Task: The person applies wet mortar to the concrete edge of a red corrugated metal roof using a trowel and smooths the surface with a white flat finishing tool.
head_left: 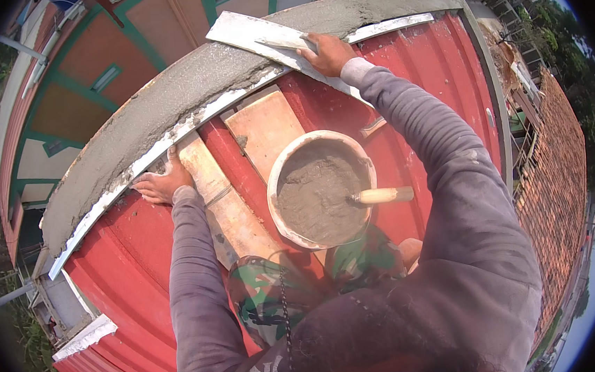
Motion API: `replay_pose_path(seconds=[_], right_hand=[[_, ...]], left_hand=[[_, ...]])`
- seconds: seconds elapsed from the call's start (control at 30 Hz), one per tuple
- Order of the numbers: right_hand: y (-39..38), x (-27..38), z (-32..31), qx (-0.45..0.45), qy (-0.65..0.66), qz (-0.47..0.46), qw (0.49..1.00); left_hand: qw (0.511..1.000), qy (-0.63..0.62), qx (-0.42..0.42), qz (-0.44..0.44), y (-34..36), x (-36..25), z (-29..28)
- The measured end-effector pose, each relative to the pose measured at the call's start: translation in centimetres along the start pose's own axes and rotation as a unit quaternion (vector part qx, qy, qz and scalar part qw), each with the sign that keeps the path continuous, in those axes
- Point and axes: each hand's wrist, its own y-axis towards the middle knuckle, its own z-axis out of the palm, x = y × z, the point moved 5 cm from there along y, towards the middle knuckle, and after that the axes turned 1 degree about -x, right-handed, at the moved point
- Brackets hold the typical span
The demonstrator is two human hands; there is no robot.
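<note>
My right hand (330,54) is closed around the grip of a long, whitish plastering float (240,34), which lies slantwise across a ledge of wet grey mortar (188,89). The float's near end reaches over the red sheet roof. Along the ledge's near edge runs a white-smeared batten (103,204). Against it rests my left hand (165,179), fingers spread and thumb up, holding nothing. Between my arms stands a round bucket (276,212) of mortar. A trowel's wooden handle (388,195) sticks out over its right rim; the blade is hidden in the mix.
Planks (226,205) lie on the red roof (132,262) beside the bucket, under and near my knees. Beyond the ledge the roof drops off toward a brown and green wall (101,47). A tiled roof (556,186) slopes away at right.
</note>
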Motion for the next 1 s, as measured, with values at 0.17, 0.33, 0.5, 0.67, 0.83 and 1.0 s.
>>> replay_pose_path(seconds=[0.17,0.33,0.5,0.67,0.83,1.0], right_hand=[[-0.7,-9.7,-2.6,-0.002,-0.038,0.129,0.991],[-1.1,-18.5,-3.9,-0.027,-0.066,0.211,0.975],[-0.7,-26.1,-4.0,-0.055,-0.060,0.249,0.965],[-0.5,-30.9,-5.3,-0.067,-0.069,0.316,0.944],[-1.8,-27.5,-4.2,-0.111,-0.024,0.245,0.963],[-2.5,-22.9,-2.9,-0.078,-0.044,0.235,0.968]], left_hand=[[1.000,-0.011,-0.010,0.007,-0.2,-0.3,0.0],[1.000,-0.006,-0.013,0.005,0.0,0.0,-0.1],[0.999,0.000,-0.036,0.018,-0.2,-0.3,-0.2],[0.998,0.011,-0.052,0.026,-0.2,-0.3,0.5],[0.999,0.025,-0.037,0.018,-0.1,-0.3,0.6],[0.999,0.006,-0.039,0.012,-0.1,0.1,-0.3]])
